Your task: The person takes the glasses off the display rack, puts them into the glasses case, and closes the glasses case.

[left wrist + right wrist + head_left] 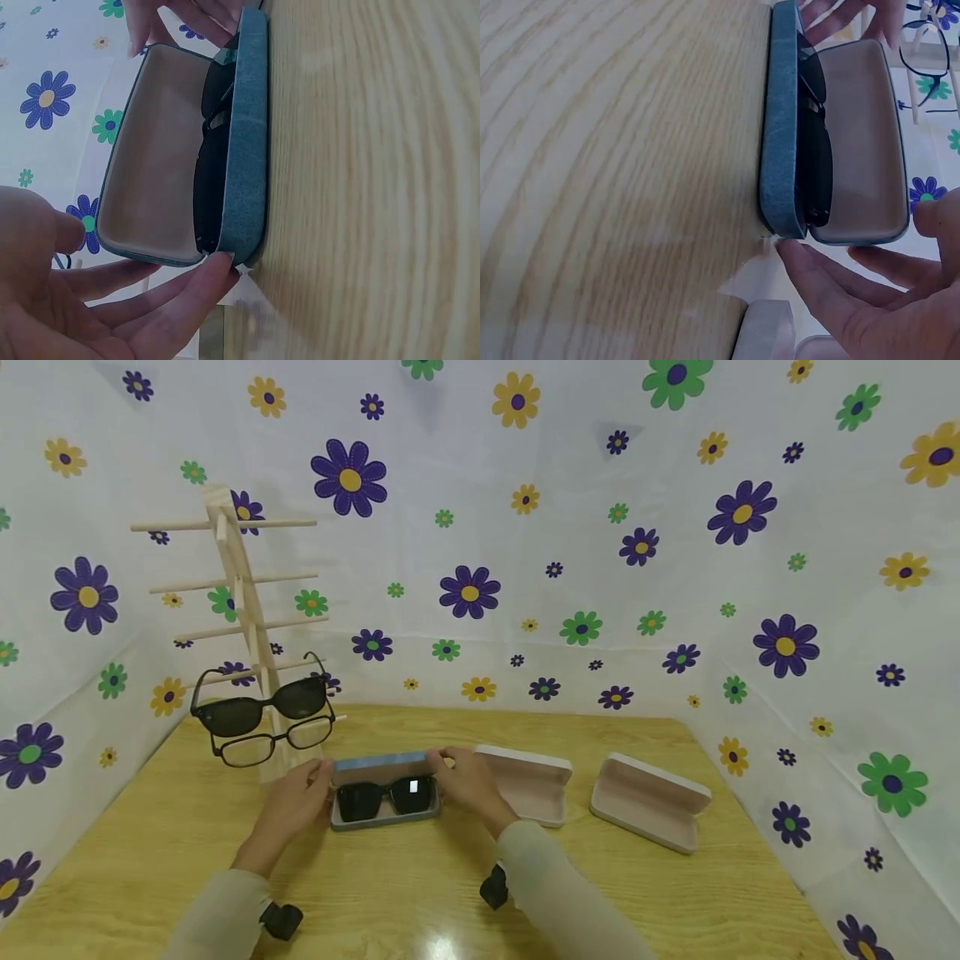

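An open blue-grey glasses case (247,150) with a pinkish lining sits on the wooden table, its lid tilted back. Dark sunglasses (360,802) lie inside it, lenses facing the head camera. At the case's left end is my left hand (292,806); its extended fingers touch the end near the hinge, while the thumb stays apart from the lid. My right hand (472,781) mirrors this at the other end, fingertips against the case's corner and thumb (928,219) spread away. The folded temples of the sunglasses are mostly hidden behind the lenses.
A wooden display stand (258,652) rises behind my left hand, bearing black sunglasses (231,717) and, below them, clear black-framed eyeglasses (280,737). Two open pale cases with pinkish linings, a nearer one (525,757) and a farther one (660,774), stand right. Flowered cloth surrounds the table.
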A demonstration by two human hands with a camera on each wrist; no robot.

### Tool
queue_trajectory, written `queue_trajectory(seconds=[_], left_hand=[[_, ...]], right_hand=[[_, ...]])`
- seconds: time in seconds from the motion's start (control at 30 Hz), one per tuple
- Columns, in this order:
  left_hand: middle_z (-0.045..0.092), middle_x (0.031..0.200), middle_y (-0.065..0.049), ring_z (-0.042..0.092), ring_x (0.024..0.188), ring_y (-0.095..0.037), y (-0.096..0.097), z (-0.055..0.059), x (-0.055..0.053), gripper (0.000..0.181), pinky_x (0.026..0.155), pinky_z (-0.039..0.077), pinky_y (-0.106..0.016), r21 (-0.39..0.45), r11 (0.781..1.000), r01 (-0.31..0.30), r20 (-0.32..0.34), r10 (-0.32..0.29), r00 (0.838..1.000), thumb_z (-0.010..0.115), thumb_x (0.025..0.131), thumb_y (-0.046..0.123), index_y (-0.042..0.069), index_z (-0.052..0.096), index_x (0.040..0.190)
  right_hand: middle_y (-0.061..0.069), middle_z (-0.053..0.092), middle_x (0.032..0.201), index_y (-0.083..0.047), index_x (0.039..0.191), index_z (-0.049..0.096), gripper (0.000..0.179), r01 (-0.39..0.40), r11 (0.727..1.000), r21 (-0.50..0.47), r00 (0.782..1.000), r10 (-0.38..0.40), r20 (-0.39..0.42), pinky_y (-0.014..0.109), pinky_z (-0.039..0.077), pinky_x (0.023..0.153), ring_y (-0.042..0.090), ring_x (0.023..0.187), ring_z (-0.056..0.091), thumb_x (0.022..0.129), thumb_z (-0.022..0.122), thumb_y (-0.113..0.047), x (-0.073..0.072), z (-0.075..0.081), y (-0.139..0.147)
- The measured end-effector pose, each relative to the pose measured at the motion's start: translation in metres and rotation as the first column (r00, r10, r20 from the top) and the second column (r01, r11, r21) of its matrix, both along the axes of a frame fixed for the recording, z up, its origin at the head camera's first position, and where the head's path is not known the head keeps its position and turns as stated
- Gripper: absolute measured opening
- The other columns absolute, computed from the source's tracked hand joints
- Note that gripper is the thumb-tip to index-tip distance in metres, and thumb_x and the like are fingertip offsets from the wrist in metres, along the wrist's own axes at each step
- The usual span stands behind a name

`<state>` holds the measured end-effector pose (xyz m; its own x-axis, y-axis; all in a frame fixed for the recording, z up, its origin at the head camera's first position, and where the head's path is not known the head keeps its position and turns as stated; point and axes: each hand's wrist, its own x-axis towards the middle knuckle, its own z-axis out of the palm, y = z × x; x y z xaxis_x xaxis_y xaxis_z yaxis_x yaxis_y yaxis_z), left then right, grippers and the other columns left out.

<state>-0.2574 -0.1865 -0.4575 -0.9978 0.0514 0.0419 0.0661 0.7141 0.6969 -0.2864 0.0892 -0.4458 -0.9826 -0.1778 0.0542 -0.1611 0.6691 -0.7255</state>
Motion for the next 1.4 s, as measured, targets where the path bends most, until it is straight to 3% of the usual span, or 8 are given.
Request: queue_trajectory(seconds=[0.1, 0.17, 0.43, 0.57, 0.7, 0.87, 1.2, 1.4], left_hand=[[0.067, 0.127, -0.025, 0.061, 0.122, -0.046, 0.002, -0.001, -0.003, 0.059, 0.103, 0.048, -0.060, -0.011, 1.000, -0.008, 0.027, 0.009, 1.000, 0.031, 0.112, 0.046, -0.001, 0.060, 0.133], [0.064, 0.135, -0.027, 0.058, 0.128, -0.048, 0.002, -0.001, -0.004, 0.063, 0.106, 0.046, -0.062, -0.017, 1.000, -0.010, 0.039, 0.010, 0.999, 0.033, 0.112, 0.049, -0.001, 0.054, 0.144], [0.063, 0.137, -0.028, 0.059, 0.127, -0.048, 0.003, 0.001, -0.006, 0.068, 0.102, 0.049, -0.063, -0.019, 1.000, -0.006, 0.089, 0.007, 0.996, 0.036, 0.109, 0.055, 0.003, 0.050, 0.151], [0.063, 0.138, -0.029, 0.060, 0.127, -0.049, 0.003, 0.003, -0.005, 0.069, 0.102, 0.049, -0.063, -0.013, 1.000, 0.003, 0.105, -0.002, 0.994, 0.037, 0.109, 0.056, 0.004, 0.048, 0.152], [0.063, 0.138, -0.030, 0.061, 0.126, -0.048, 0.002, 0.001, -0.005, 0.068, 0.102, 0.049, -0.063, -0.014, 1.000, 0.014, 0.091, -0.013, 0.996, 0.037, 0.109, 0.056, 0.003, 0.049, 0.151], [0.062, 0.137, -0.031, 0.062, 0.126, -0.048, 0.002, 0.000, -0.002, 0.067, 0.102, 0.050, -0.062, -0.004, 1.000, 0.018, 0.081, -0.018, 0.997, 0.039, 0.109, 0.054, 0.002, 0.050, 0.150], [0.061, 0.133, -0.036, 0.064, 0.122, -0.048, 0.003, 0.000, 0.003, 0.064, 0.075, 0.064, -0.040, 0.135, 0.990, 0.029, 0.147, -0.049, 0.988, 0.043, 0.110, 0.047, 0.000, 0.043, 0.154], [0.066, 0.122, -0.033, 0.072, 0.101, -0.035, 0.004, 0.003, 0.005, 0.059, 0.071, 0.065, -0.039, 0.163, 0.986, 0.028, 0.150, -0.053, 0.987, 0.046, 0.110, 0.042, 0.000, 0.046, 0.150]], right_hand=[[0.016, 0.075, 0.119, -0.006, 0.135, 0.067, 0.053, -0.012, 1.000, 0.005, 1.000, 0.012, 0.004, 0.055, 0.049, 0.107, 0.036, 0.114, 0.065, 0.109, 0.046, -0.047, 0.000, -0.004, -0.002], [0.019, 0.074, 0.117, -0.005, 0.135, 0.066, 0.054, -0.017, 1.000, -0.010, 1.000, 0.017, 0.009, 0.056, 0.048, 0.108, 0.039, 0.112, 0.065, 0.108, 0.047, -0.048, -0.001, -0.006, -0.001], [0.021, 0.064, 0.138, -0.010, 0.136, 0.066, 0.051, -0.014, 0.997, -0.082, 0.995, 0.022, 0.098, 0.049, 0.056, 0.099, 0.028, 0.098, 0.075, 0.106, 0.054, -0.049, 0.000, 0.002, 0.002], [0.022, 0.069, 0.129, -0.009, 0.137, 0.065, 0.049, -0.020, 0.994, -0.104, 0.993, 0.032, 0.117, 0.043, 0.062, 0.084, 0.030, 0.083, 0.079, 0.106, 0.055, -0.046, 0.001, 0.005, 0.003], [0.021, 0.071, 0.121, -0.007, 0.136, 0.065, 0.047, -0.023, 0.992, -0.127, 0.991, 0.039, 0.125, 0.040, 0.063, 0.077, 0.030, 0.084, 0.078, 0.105, 0.058, -0.043, 0.003, 0.006, 0.003], [0.021, 0.071, 0.125, -0.008, 0.137, 0.064, 0.047, -0.019, 0.989, -0.146, 0.990, 0.039, 0.137, 0.037, 0.063, 0.074, 0.028, 0.084, 0.078, 0.105, 0.060, -0.041, 0.003, 0.003, 0.003], [0.022, 0.072, 0.120, -0.006, 0.135, 0.065, 0.043, -0.032, 0.986, -0.166, 0.990, 0.054, 0.127, 0.035, 0.062, 0.071, 0.030, 0.083, 0.079, 0.104, 0.062, -0.036, 0.006, 0.000, 0.004], [0.021, 0.073, 0.117, -0.008, 0.130, 0.067, 0.037, -0.038, 0.980, -0.196, 0.988, 0.066, 0.138, 0.036, 0.062, 0.070, 0.030, 0.085, 0.078, 0.103, 0.064, -0.034, 0.007, 0.001, 0.006]])
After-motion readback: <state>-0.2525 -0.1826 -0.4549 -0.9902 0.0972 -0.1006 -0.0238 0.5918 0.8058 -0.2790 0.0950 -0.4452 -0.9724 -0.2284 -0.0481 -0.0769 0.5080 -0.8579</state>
